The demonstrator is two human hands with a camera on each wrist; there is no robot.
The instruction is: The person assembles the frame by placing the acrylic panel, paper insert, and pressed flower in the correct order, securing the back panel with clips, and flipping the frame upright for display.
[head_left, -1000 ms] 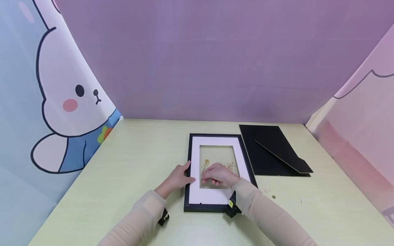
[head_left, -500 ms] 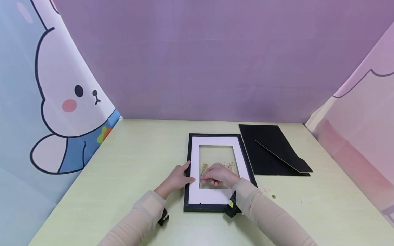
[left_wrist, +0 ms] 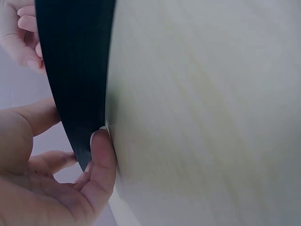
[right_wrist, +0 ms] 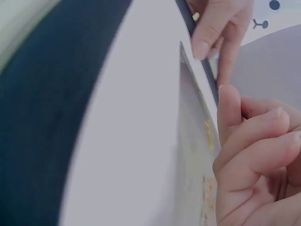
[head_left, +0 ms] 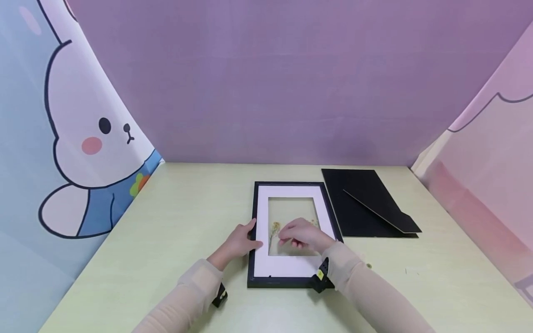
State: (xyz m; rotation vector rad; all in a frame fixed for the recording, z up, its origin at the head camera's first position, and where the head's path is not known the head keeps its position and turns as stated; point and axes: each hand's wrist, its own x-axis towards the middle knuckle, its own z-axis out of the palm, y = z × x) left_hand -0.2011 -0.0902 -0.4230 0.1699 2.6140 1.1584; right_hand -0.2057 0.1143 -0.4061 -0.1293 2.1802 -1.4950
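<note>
A black picture frame (head_left: 251, 263) with a white mat (head_left: 287, 266) lies on the table. My left hand (head_left: 236, 241) grips its left edge, with the thumb on the mat and fingers at the outer side, as the left wrist view shows. Inside the mat's window is a dried yellow flower (head_left: 275, 226) with a thin stem, near the left side. My right hand (head_left: 306, 234) hovers over the window just right of this flower, fingers loosely curled. Nothing shows between its fingertips. Small orange dried blossoms (right_wrist: 209, 193) lie in the window, mostly hidden by that hand in the head view.
Black backing boards (head_left: 370, 203), one with a raised stand flap, lie to the right of the frame. Near them on the table are small scraps, including a greenish round bit (head_left: 368, 266). A purple cloth wall (head_left: 291, 92) stands behind the table.
The yellow flower has shifted slightly down and left within the window. My right hand has drawn off to the right, away from its stem. The left hand stays on the frame.
</note>
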